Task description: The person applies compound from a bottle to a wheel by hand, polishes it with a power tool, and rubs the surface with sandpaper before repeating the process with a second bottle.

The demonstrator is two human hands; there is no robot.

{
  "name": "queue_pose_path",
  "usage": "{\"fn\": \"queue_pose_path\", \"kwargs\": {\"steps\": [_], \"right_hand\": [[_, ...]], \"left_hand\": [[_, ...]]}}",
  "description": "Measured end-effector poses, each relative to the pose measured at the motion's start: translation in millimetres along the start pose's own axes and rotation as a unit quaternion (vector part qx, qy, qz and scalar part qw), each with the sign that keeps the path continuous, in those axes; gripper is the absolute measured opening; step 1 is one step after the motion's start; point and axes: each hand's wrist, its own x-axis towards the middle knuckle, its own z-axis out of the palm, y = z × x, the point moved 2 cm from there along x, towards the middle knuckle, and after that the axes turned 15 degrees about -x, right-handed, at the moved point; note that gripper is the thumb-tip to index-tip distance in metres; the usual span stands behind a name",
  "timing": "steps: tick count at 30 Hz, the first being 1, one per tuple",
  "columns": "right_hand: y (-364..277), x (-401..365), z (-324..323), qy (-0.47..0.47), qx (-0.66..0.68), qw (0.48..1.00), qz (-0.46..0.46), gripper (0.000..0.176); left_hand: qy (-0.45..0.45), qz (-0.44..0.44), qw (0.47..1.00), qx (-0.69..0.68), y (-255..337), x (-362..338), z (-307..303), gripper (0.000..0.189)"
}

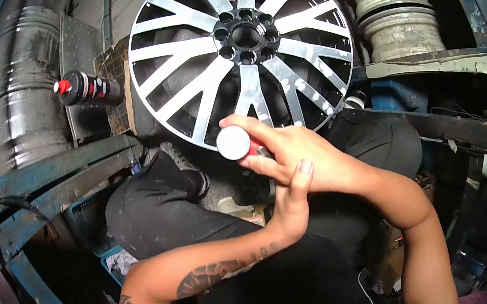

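1. Thumb of my left hand (293,207) lies across the base of my right hand (302,150); the left's other fingers are hidden, so I cannot tell how far that grip is closed.
2. My right hand is closed on a red piece (233,143), pinched between finger and thumb. Its round end, whitish and flat, faces up at me; only a sliver of red body shows past my fingers. In my line of sight it overlaps the near edge of the wheel (231,36); I cannot tell whether they touch.
3. My left knee (141,197) and right knee (379,142) stand apart at that near edge, with a dark gap between. A blue beam (76,160) runs close outside the left one.
4. The wheel has bright forked spokes, black pockets and a black hub ringed with holes. White smudges mark the spokes toward its near right edge.
5. Beyond its left edge there is narrow room: a black bottle (91,88), then a drum (20,90).
6. Beyond its right edge, a ledge (449,64) comes close, carrying two stacked steel rims (397,31) toward its left end.
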Motion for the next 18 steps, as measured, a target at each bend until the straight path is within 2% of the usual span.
{"fn": "queue_pose_path", "kwargs": {"steps": [4,5,6,8,9,10,13,16,18], "right_hand": [[13.2,2.9,-17.7,0.05,-0.002,0.997,0.05,0.063],[14.6,4.1,-25.0,0.054,0.012,0.996,0.076,0.062],[15.1,3.9,-29.8,0.057,0.015,0.994,0.097,0.061],[15.9,3.5,-30.1,0.044,0.013,0.993,0.112,0.061],[15.6,2.5,-25.4,0.076,0.024,0.995,0.059,0.058],[16.1,3.7,-21.8,0.066,0.025,0.997,0.028,0.06],[10.0,0.9,-18.8,0.03,0.015,0.999,0.012,0.062],[16.4,-0.3,-25.0,0.095,0.067,0.991,0.06,0.058],[24.1,3.1,-19.1,0.165,0.075,0.981,0.061,0.057]], "left_hand": [[-0.04,-0.091,0.992,-0.073,26.2,19.9,21.5,0.086],[-0.046,-0.143,0.987,-0.05,29.2,28.0,16.5,0.086],[-0.044,-0.108,0.991,-0.071,32.1,32.1,27.8,0.087],[-0.05,-0.095,0.993,-0.039,19.1,34.4,20.0,0.087],[-0.049,-0.088,0.995,-0.02,16.0,33.2,18.3,0.087],[-0.059,-0.082,0.994,-0.037,14.8,28.9,16.4,0.087],[-0.086,-0.086,0.988,-0.09,15.4,18.5,20.5,0.089],[-0.084,-0.076,0.991,-0.074,15.7,31.6,31.7,0.074],[-0.099,-0.061,0.991,-0.071,10.8,44.3,29.5,0.076]]}}
